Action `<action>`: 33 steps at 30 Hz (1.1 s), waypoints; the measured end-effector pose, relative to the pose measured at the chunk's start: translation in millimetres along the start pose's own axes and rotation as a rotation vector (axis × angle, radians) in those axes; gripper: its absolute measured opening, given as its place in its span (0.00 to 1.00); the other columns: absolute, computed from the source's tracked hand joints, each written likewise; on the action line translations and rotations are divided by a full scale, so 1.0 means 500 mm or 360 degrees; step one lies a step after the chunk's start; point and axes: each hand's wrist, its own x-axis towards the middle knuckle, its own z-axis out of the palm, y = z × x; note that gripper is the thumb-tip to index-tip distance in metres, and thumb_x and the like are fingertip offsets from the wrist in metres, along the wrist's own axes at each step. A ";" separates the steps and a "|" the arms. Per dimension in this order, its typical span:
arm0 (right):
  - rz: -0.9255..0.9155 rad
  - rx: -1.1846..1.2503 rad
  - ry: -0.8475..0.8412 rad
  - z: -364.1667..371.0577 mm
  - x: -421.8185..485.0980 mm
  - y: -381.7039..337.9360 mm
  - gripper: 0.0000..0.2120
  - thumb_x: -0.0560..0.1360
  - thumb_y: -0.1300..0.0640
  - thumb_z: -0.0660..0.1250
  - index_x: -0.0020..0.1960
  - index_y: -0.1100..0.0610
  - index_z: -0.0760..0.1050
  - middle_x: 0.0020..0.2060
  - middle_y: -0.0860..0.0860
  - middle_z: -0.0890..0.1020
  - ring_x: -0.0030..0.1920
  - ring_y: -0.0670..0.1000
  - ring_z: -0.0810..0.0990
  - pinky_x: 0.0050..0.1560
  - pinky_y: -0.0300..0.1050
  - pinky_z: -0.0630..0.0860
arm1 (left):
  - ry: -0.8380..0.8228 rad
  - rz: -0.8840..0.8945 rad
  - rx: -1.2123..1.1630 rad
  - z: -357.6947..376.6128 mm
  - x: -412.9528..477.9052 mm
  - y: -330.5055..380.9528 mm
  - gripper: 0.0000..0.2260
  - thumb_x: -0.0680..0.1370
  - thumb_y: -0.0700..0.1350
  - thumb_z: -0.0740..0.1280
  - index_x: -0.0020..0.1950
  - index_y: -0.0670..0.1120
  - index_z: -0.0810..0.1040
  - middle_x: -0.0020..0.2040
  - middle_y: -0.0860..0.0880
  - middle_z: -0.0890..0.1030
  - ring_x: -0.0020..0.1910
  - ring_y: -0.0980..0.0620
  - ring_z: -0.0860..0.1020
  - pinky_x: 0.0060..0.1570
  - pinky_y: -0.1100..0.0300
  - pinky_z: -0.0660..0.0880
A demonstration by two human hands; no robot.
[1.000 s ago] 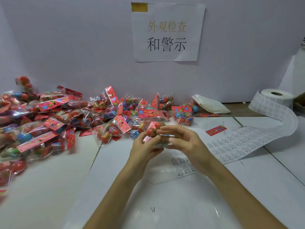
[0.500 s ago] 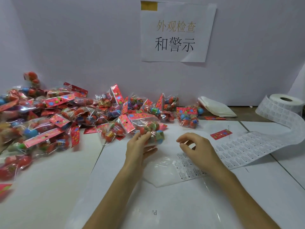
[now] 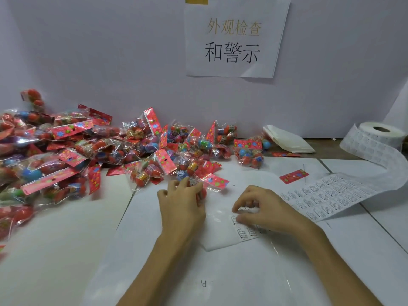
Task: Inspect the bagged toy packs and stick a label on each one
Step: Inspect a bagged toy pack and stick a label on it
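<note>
**Pack down at the heap's edge, right hand goes for a label**

On the left, the pile of toy packs (image 3: pixel 66 151) spreads along the wall, and its outer end is blurred and cut off by the frame. A second ago both hands held one toy pack (image 3: pixel 213 181) together above the table (image 3: pixel 66 250). Now that pack lies at the near edge of the pile. The left hand (image 3: pixel 183 202) rests on it, fingers curled over the bag to hold it in place.

The right hand (image 3: pixel 267 209) has let go and dropped onto the short label strip (image 3: pixel 245 231). Its thumb and fingers are pinched close on what looks like a single label (image 3: pixel 247 209). I take this to mean the inspection of this pack is done and the sticking step is starting.

Further right, a loose red header card (image 3: pixel 293 175) lies on the table. The label web (image 3: pixel 331 193) runs back to the label roll (image 3: pixel 379 133), which the frame edge clips.

The left palm hides most of the pack, so I cannot tell whether it already carries a label. The right fingers hide whether the label has come free of its backing. The label print is too small to read.
</note>
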 end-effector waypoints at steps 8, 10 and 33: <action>0.0002 -0.0027 -0.0004 0.015 0.015 0.006 0.06 0.69 0.51 0.79 0.41 0.40 0.84 0.44 0.38 0.78 0.44 0.42 0.78 0.45 0.37 0.77 | -0.0026 0.0250 -0.0250 -0.003 0.001 0.030 0.20 0.80 0.51 0.66 0.73 0.56 0.74 0.77 0.52 0.70 0.76 0.48 0.65 0.74 0.48 0.62; -0.0005 -0.0025 -0.0011 0.016 0.016 0.005 0.06 0.69 0.52 0.79 0.41 0.42 0.84 0.43 0.40 0.79 0.44 0.43 0.78 0.45 0.38 0.77 | -0.0042 0.0359 -0.0470 -0.006 -0.004 0.042 0.15 0.79 0.45 0.68 0.65 0.55 0.80 0.64 0.54 0.80 0.61 0.52 0.77 0.60 0.58 0.73; -0.0009 -0.0135 0.0024 0.015 0.013 -0.011 0.03 0.71 0.55 0.78 0.40 0.49 0.84 0.43 0.43 0.80 0.42 0.43 0.79 0.45 0.42 0.77 | -0.0417 0.0448 0.0007 0.033 -0.017 0.043 0.20 0.79 0.64 0.64 0.69 0.59 0.76 0.60 0.54 0.73 0.62 0.51 0.67 0.61 0.55 0.59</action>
